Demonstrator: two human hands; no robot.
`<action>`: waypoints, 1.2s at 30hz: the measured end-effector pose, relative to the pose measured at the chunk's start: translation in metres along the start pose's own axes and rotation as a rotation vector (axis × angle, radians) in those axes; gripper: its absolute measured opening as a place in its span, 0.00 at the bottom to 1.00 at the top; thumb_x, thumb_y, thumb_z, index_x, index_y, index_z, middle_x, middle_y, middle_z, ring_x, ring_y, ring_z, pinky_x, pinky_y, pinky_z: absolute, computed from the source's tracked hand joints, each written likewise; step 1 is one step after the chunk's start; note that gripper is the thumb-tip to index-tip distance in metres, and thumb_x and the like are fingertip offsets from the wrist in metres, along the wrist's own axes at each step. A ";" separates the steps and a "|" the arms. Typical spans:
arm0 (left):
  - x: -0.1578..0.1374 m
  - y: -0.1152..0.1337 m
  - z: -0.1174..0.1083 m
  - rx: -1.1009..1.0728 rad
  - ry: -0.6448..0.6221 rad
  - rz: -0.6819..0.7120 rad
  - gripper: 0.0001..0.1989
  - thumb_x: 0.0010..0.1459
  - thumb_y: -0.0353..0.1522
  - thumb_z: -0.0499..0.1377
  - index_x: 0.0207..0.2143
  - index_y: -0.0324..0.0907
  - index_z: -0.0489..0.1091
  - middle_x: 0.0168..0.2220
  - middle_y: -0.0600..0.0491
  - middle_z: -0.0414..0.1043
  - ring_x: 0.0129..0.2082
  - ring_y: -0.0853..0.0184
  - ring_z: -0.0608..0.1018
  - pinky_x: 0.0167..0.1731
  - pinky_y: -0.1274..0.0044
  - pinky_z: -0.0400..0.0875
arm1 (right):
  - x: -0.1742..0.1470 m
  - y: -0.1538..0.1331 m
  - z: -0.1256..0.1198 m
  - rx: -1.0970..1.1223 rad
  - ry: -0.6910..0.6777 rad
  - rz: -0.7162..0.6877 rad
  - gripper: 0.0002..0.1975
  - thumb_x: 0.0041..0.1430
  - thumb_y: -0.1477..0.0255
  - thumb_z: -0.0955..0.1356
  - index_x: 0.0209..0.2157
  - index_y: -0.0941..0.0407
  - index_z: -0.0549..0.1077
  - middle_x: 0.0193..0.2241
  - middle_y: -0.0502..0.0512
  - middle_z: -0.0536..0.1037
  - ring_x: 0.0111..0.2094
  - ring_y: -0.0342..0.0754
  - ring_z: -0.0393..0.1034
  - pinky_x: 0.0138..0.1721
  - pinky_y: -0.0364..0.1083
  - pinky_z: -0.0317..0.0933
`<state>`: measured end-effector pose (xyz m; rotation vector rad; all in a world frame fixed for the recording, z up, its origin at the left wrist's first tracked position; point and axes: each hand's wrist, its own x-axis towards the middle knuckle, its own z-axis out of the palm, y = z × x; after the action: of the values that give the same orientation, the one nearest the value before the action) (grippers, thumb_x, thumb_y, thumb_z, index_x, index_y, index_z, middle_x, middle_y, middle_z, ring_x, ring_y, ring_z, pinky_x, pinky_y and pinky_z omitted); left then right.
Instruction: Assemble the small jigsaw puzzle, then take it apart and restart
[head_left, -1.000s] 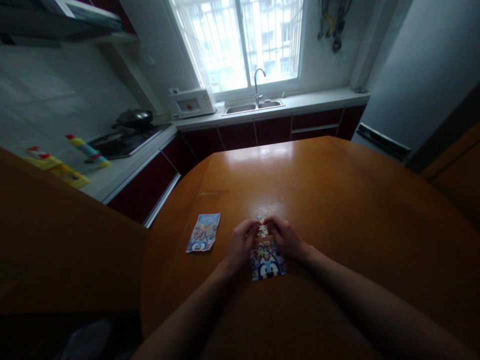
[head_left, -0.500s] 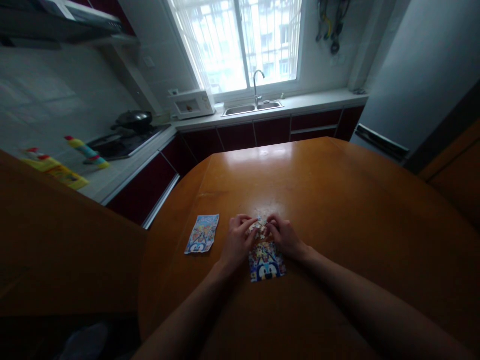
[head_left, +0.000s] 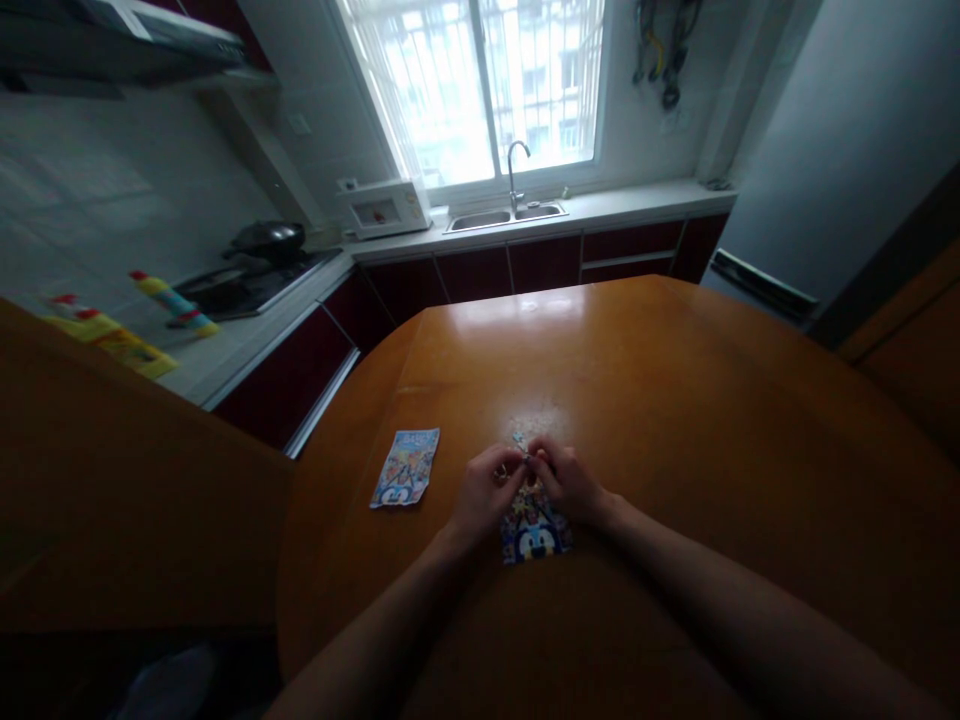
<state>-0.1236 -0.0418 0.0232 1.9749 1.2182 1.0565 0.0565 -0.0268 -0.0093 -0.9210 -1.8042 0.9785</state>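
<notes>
My left hand and my right hand meet at the fingertips above the table, both closed in a pinch. Between them is a small jigsaw puzzle piece, mostly covered by the fingers. Just beyond the fingers a few loose puzzle pieces show; my hands hide the others. Below the hands lies a colourful jigsaw puzzle with a blue cartoon dog face, its upper part covered by my fingers. Left of my left hand rests a printed picture sheet with a similar design, slightly creased.
The brown wooden table has a rounded edge. Behind it run a counter with a sink and a white microwave. At the left stand a stove with a black wok and yellow bottles. A fridge is at the right.
Both hands have come together, their fingertips lifting a puzzle piece from the loose pieces between them. They now cover the top of the puzzle. The sheet at the left stays put.
</notes>
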 end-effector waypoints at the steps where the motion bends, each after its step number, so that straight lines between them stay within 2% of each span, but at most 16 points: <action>1: 0.000 0.001 0.000 -0.013 0.007 -0.032 0.05 0.63 0.32 0.62 0.35 0.40 0.77 0.32 0.52 0.77 0.32 0.68 0.76 0.33 0.78 0.68 | 0.000 0.000 0.001 -0.047 0.030 -0.004 0.03 0.68 0.70 0.63 0.38 0.53 0.66 0.25 0.50 0.76 0.26 0.47 0.72 0.29 0.43 0.61; 6: 0.003 -0.002 0.001 -0.150 0.025 -0.181 0.08 0.61 0.34 0.62 0.38 0.39 0.77 0.35 0.50 0.80 0.34 0.65 0.79 0.35 0.77 0.71 | 0.001 0.000 0.001 -0.163 0.091 -0.057 0.05 0.67 0.71 0.64 0.36 0.53 0.70 0.25 0.50 0.74 0.24 0.45 0.67 0.28 0.43 0.58; 9: 0.003 -0.005 0.001 -0.149 0.009 -0.194 0.09 0.61 0.35 0.62 0.39 0.38 0.78 0.36 0.49 0.80 0.35 0.65 0.79 0.36 0.76 0.72 | 0.002 0.001 0.000 -0.127 0.080 -0.027 0.05 0.67 0.71 0.64 0.36 0.53 0.71 0.26 0.50 0.75 0.26 0.46 0.68 0.31 0.44 0.59; 12: 0.002 -0.007 0.000 -0.154 -0.041 -0.174 0.10 0.61 0.36 0.62 0.39 0.38 0.77 0.35 0.49 0.79 0.34 0.65 0.78 0.36 0.76 0.71 | 0.004 0.003 -0.001 -0.107 0.096 0.031 0.06 0.67 0.70 0.64 0.35 0.53 0.71 0.28 0.51 0.76 0.29 0.47 0.69 0.33 0.45 0.60; 15: 0.002 -0.007 -0.001 -0.153 -0.079 -0.126 0.09 0.61 0.36 0.62 0.37 0.38 0.77 0.33 0.51 0.76 0.33 0.66 0.76 0.34 0.77 0.69 | 0.005 0.004 -0.002 -0.083 0.038 0.012 0.10 0.69 0.69 0.63 0.33 0.54 0.72 0.28 0.51 0.76 0.31 0.47 0.69 0.34 0.44 0.60; 21: 0.003 -0.003 -0.001 -0.076 -0.055 -0.051 0.09 0.64 0.35 0.60 0.34 0.39 0.76 0.31 0.53 0.71 0.31 0.69 0.72 0.31 0.79 0.65 | 0.006 0.005 -0.002 -0.029 -0.013 -0.005 0.12 0.71 0.68 0.62 0.35 0.55 0.73 0.29 0.51 0.75 0.31 0.46 0.68 0.36 0.44 0.60; 27: 0.002 0.000 -0.001 -0.061 -0.041 -0.063 0.08 0.64 0.34 0.60 0.37 0.39 0.75 0.33 0.53 0.73 0.32 0.68 0.73 0.33 0.78 0.67 | 0.007 0.005 -0.003 -0.052 0.012 0.022 0.10 0.69 0.67 0.63 0.35 0.54 0.72 0.28 0.50 0.74 0.30 0.46 0.68 0.34 0.44 0.59; 31: 0.002 -0.003 -0.003 -0.063 -0.057 -0.023 0.06 0.65 0.33 0.59 0.37 0.40 0.74 0.34 0.52 0.73 0.34 0.67 0.74 0.35 0.77 0.68 | 0.007 0.003 -0.004 -0.068 -0.002 0.004 0.13 0.70 0.67 0.61 0.30 0.54 0.68 0.25 0.48 0.70 0.27 0.45 0.63 0.31 0.44 0.56; 36: 0.002 -0.006 -0.005 -0.066 -0.095 0.063 0.07 0.65 0.33 0.59 0.35 0.41 0.74 0.37 0.50 0.72 0.38 0.65 0.75 0.38 0.76 0.69 | 0.007 0.001 -0.005 -0.016 -0.096 -0.031 0.17 0.69 0.65 0.60 0.25 0.53 0.60 0.22 0.47 0.65 0.25 0.44 0.57 0.28 0.44 0.52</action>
<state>-0.1300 -0.0370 0.0216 2.0003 1.0636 1.0088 0.0587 -0.0186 -0.0061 -0.8661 -1.9035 1.0050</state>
